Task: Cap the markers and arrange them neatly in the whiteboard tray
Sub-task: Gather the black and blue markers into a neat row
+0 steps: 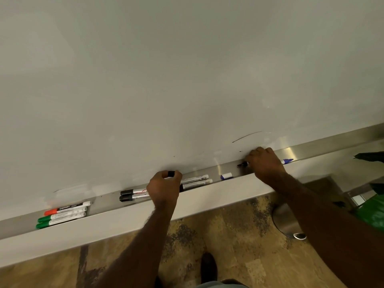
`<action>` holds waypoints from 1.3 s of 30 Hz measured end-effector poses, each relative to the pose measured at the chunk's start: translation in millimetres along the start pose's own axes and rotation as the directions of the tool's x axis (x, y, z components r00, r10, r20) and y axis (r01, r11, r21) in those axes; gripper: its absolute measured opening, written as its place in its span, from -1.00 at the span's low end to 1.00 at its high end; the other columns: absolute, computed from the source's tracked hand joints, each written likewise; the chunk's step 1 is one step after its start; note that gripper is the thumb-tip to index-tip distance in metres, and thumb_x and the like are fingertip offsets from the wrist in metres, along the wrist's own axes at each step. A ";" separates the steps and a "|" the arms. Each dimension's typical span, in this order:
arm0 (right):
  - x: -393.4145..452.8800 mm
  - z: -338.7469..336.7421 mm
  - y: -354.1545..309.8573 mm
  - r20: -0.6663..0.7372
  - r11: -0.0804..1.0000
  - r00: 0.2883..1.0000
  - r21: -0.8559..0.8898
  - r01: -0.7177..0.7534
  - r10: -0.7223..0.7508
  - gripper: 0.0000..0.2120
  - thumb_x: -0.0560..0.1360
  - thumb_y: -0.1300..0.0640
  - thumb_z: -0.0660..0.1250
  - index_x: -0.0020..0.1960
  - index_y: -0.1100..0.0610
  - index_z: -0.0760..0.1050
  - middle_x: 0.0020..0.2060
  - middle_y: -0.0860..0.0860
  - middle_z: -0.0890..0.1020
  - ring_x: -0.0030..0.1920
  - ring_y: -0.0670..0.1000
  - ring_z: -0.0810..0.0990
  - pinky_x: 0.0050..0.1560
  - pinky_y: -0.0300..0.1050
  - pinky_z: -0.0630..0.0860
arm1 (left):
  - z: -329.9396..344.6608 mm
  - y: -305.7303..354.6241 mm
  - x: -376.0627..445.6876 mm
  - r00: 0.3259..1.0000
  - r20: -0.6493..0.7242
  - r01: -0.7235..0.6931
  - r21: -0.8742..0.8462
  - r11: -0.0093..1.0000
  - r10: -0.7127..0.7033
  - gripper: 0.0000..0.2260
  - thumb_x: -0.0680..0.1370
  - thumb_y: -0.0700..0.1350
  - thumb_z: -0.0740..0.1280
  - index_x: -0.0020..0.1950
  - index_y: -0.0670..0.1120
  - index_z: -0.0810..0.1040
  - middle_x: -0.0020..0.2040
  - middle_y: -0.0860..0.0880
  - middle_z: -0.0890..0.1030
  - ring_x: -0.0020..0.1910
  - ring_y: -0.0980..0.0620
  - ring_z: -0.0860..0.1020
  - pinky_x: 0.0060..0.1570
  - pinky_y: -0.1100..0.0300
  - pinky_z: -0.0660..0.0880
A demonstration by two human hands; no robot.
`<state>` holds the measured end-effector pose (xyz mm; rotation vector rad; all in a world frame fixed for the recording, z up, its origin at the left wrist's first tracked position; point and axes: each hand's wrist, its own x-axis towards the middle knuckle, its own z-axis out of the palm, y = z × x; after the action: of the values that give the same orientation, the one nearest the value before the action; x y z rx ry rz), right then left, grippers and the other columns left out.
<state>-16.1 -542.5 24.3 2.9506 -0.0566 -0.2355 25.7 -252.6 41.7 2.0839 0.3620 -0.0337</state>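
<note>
Markers [64, 214] lie in tray [108, 202] below whiteboard [166, 69].

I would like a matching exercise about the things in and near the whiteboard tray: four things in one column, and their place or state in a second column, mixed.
1. small black cap
2. uncapped black marker
3. loose blue-and-white cap
4. two green-capped markers

a. far left of the metal tray
b. under the right hand
c. pinched by the left hand
d. lying between the hands

1-c, 2-b, 3-d, 4-a
</note>
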 end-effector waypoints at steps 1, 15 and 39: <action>-0.6 -0.4 -8.4 -0.024 1.000 1.000 0.016 0.007 -0.007 -0.74 0.52 0.15 0.21 0.20 0.08 0.45 0.16 0.06 0.55 0.18 0.09 0.44 0.20 -0.01 0.31 | -0.5 -0.7 1.9 0.999 0.022 0.045 -0.026 0.999 -0.044 -0.93 0.36 -0.07 0.42 -0.26 -0.05 0.65 -0.32 0.07 0.64 -0.29 0.07 0.60 -0.22 0.23 0.52; -1.1 -16.2 -109.0 -0.353 0.941 0.921 0.222 0.254 -0.165 -0.66 0.39 0.25 0.35 0.12 -0.01 0.45 -0.01 0.03 0.59 -0.03 0.11 0.56 0.11 0.18 0.34 | -18.5 -17.9 -0.2 0.965 0.252 -0.064 -0.056 0.996 0.076 -0.75 0.42 -0.24 0.41 0.08 -0.04 0.63 -0.05 -0.01 0.67 -0.16 0.18 0.58 -0.02 0.20 0.57; -2.0 -31.7 -135.5 -0.260 0.887 0.961 0.418 0.197 -0.091 -0.65 0.48 0.16 0.30 0.25 0.01 0.39 0.11 0.02 0.58 0.08 0.11 0.48 0.01 0.07 0.32 | -5.7 -15.6 -0.7 0.932 0.348 -0.028 -0.202 0.979 0.098 -0.78 0.55 -0.22 0.30 0.17 -0.08 0.59 0.03 -0.08 0.66 0.00 -0.03 0.62 0.12 0.00 0.57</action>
<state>-9.8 -403.6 30.6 3.4169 0.1678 0.1294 20.0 -240.6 31.6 1.8471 0.0714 -0.3229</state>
